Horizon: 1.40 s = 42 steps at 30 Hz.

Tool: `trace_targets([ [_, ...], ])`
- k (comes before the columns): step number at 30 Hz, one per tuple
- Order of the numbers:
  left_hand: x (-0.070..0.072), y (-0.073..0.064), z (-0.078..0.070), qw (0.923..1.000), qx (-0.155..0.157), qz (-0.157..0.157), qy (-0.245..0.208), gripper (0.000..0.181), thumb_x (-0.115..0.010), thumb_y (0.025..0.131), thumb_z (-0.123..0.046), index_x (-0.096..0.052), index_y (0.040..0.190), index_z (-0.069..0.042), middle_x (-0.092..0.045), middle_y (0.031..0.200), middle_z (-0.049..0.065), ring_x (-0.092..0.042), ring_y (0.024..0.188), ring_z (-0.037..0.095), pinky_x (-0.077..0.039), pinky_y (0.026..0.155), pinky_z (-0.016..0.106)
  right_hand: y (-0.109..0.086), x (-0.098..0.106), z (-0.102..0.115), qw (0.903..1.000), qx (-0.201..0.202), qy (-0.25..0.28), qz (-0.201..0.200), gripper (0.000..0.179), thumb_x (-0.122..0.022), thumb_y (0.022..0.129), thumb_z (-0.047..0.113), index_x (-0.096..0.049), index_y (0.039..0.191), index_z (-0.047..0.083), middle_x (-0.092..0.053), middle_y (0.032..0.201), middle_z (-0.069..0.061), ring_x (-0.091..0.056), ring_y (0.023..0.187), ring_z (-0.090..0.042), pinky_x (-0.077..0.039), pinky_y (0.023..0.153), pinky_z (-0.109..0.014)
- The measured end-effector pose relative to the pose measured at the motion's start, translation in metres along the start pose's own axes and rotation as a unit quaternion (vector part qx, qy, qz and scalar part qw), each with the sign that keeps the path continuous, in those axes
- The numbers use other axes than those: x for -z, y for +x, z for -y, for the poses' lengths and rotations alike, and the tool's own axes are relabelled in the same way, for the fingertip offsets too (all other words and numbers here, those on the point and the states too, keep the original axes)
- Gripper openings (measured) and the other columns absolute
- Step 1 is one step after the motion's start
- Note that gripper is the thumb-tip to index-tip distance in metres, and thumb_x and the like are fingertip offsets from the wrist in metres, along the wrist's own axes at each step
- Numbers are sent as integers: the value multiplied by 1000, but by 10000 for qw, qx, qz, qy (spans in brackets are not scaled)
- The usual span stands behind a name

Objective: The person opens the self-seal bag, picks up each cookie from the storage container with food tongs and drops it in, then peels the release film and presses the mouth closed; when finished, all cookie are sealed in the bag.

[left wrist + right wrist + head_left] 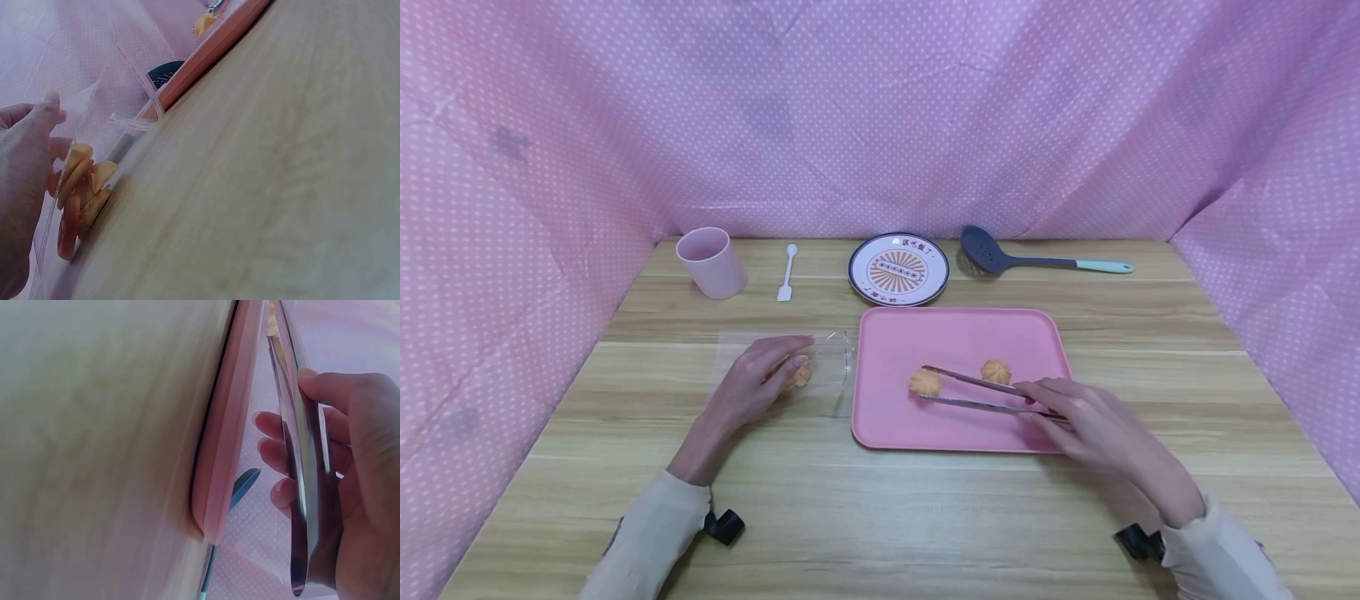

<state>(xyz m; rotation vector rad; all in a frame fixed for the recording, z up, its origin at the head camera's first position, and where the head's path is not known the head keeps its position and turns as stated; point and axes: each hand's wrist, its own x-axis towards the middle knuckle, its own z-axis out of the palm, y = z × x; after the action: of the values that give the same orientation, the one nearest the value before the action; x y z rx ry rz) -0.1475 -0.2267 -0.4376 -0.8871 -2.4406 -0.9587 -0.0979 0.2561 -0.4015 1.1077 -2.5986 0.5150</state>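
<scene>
At the upper left of the frame, a smooth, matt pink cup (715,268) with a round, open mouth tapers slightly toward its base on the wood-grained desk (880,517). Below it, left of centre, a left hand (760,379) in a pale sleeve (647,533) lies over a crinkled, see-through plastic bag (829,354); I cannot tell whether its grip pinches the film or merely rests there. Inside, the bagged cookies (90,200) form a loose pile of golden rounds. A slim white plastic stick (787,275), with a rounded knob and a flat, squarish blade, lies above the bag. At upper centre is a round, glossy white plate (898,271), dark-rimmed and printed with orange rays. Just below stands a pink tray (880,342) with rounded corners and a low raised lip. On its left half sits a ridged, crumbly-looking cookie (925,383), flanked by the tips of shiny metal tongs (977,406). A second cookie (996,372), fluted like a flower, rests farther right on the tray. At upper right, a skimmer (988,250) shows a dark, pierced oval bowl and a mint handle end. Right of centre, the right hand (1093,421) has its grip around the tongs, thumb and fingers on opposite metal arms, their gap narrowed to about the cookie's width.
</scene>
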Motion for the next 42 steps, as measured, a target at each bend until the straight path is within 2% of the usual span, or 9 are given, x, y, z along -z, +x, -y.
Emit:
trace_targets([
  [9,-1,1,1,10000,-60,-14,-5,33,-69,96,1,-70,129,-2,-71,128,12,-64,120,34,-49,104,51,11,-5,3,9999,-100,86,72,39,-80,86,8,-73,124,6,-74,112,-5,-70,91,-16,-63,72,-42],
  [16,0,0,1,9999,-106,-49,2,33,-70,96,2,-70,128,-2,-71,128,12,-65,120,34,-49,104,51,23,-10,3,9998,30,178,49,39,-82,86,12,-73,124,9,-74,106,-1,-61,80,-7,-58,65,-32],
  [23,0,1,-1,10000,-78,-32,-24,33,-70,95,2,-70,128,-1,-71,128,12,-64,120,34,-49,104,51,35,-16,6,9995,221,242,-32,41,-83,84,9,-73,124,5,-75,109,-7,-73,96,-25,-63,79,-46],
  [28,0,0,-1,10000,6,-9,18,33,-69,96,2,-70,129,-2,-70,129,12,-64,121,34,-49,104,52,44,-22,8,9987,457,158,-180,41,-82,84,10,-72,124,5,-74,102,-4,-72,88,-18,-63,73,-41],
  [33,0,-1,-2,10000,52,29,5,33,-69,97,1,-70,130,-3,-70,130,12,-63,122,33,-49,104,52,53,-26,11,9988,412,226,-98,40,-82,86,11,-72,124,6,-74,99,-2,-70,85,-15,-62,70,-38],
  [42,1,-1,-1,10000,11,-2,-7,34,-69,96,1,-70,130,-3,-70,129,12,-64,121,34,-49,104,52,66,-31,18,9989,354,309,63,39,-80,89,11,-71,126,4,-74,100,-3,-71,88,-17,-63,74,-41],
])
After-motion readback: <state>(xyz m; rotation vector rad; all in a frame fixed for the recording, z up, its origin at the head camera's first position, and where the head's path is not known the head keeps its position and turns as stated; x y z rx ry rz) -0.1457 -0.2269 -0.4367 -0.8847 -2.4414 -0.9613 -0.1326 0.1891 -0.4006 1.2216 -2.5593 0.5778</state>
